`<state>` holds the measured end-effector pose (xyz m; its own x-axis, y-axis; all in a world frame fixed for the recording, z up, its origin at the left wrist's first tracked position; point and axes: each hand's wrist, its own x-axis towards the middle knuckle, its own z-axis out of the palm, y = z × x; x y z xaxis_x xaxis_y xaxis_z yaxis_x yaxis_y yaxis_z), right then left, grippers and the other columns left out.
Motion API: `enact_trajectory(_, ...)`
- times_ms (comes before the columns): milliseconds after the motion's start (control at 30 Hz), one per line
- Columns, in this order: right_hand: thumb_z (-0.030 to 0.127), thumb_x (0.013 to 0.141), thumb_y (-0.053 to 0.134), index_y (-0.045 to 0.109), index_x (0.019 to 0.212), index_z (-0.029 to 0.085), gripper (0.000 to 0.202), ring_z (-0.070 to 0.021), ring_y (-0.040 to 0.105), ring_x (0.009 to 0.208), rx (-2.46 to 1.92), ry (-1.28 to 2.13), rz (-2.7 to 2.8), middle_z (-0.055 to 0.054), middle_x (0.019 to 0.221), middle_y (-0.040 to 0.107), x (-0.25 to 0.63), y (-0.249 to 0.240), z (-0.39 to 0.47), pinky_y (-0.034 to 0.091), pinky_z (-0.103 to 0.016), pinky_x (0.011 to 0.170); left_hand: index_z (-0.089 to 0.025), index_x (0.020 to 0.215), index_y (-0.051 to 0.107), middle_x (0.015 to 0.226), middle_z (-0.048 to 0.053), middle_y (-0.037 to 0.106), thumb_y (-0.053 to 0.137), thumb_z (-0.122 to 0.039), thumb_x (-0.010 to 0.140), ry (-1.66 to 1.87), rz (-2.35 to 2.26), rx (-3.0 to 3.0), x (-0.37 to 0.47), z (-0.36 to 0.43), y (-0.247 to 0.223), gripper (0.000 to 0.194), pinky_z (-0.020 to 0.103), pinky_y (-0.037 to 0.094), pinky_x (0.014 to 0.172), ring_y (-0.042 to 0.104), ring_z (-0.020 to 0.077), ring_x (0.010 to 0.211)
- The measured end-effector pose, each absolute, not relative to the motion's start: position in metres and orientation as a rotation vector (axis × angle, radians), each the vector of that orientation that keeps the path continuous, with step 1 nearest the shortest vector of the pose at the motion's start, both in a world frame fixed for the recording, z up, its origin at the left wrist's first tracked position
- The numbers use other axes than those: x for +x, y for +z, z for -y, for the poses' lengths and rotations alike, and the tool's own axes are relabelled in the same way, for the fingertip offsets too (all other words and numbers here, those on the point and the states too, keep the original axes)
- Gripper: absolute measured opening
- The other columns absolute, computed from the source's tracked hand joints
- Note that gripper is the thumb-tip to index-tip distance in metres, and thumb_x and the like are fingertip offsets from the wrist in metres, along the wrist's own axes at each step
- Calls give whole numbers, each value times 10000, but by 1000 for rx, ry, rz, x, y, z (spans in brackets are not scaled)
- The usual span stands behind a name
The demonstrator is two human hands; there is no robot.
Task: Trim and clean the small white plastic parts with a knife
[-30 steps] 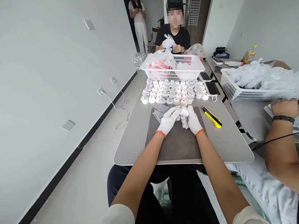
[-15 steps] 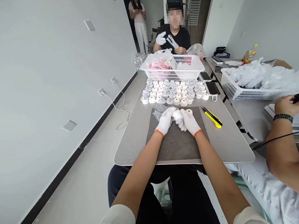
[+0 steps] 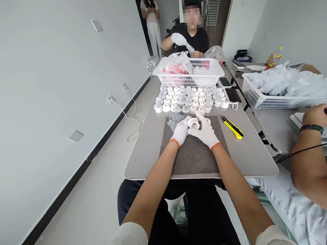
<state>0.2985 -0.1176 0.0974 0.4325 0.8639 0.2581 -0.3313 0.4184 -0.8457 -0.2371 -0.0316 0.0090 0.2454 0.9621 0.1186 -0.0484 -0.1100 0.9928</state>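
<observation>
Both my hands wear white knit gloves with orange cuffs, over a dark mat [image 3: 194, 160]. My left hand [image 3: 180, 131] grips the left side of a white round plastic part [image 3: 193, 124], whose hollow, ring-like face is turned up toward me. My right hand [image 3: 205, 132] curves around its right side, thumb at the near edge and index finger at the far edge. A second white part [image 3: 208, 120] is partly hidden behind my right fingers. By my left fingertips lies a grey speckled pad [image 3: 176, 118]. Right of the mat is a yellow and black utility knife [image 3: 232, 127].
Rows of white and grey round parts [image 3: 192, 99] stand beyond the mat, before a white basket [image 3: 206, 79] of bagged pink pieces. Phones [image 3: 233, 95] lie at the right edge. A gloved co-worker sits opposite; another person's arm [image 3: 311, 153] reaches over the side table [image 3: 277, 133].
The white part has turned so its hollow face shows. My right hand has rotated over, its thumb and index finger now spread around the part. The co-worker opposite has moved their gloved hand.
</observation>
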Motion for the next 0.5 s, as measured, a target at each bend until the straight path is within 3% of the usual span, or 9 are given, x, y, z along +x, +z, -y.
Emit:
enact_trajectory(100,570,933,324,659,583,-25,768,-233,597,1250,-745,769,844,-43,1034,702,315,90,116,516,-386,847,-158,887,679,928,84,710,604,-441,883,1076,-837,1299,-237,37,13,292,279,522,811,623,191,890)
enact_trajectory(233,474,985,170,595,544,-27,791,-222,573,1283,-738,819,1004,-65,1012,680,304,99,118,497,-447,846,-142,846,667,794,57,684,672,-446,834,1007,-881,1169,-230,41,14,304,269,529,712,612,165,765)
enact_trajectory(367,484,965,255,629,620,24,686,-256,579,1288,-863,1071,1340,-51,1062,697,269,120,130,523,-503,827,-163,837,642,756,-1,644,762,-369,751,1053,-961,1062,-227,43,16,253,246,545,710,606,131,740)
enact_trajectory(500,540,887,337,687,669,97,605,-228,626,1240,-935,1180,1515,-1,1043,716,252,132,140,587,-329,739,-186,992,712,1007,31,707,676,-432,835,1144,-879,1109,-229,43,19,294,248,551,787,644,163,927)
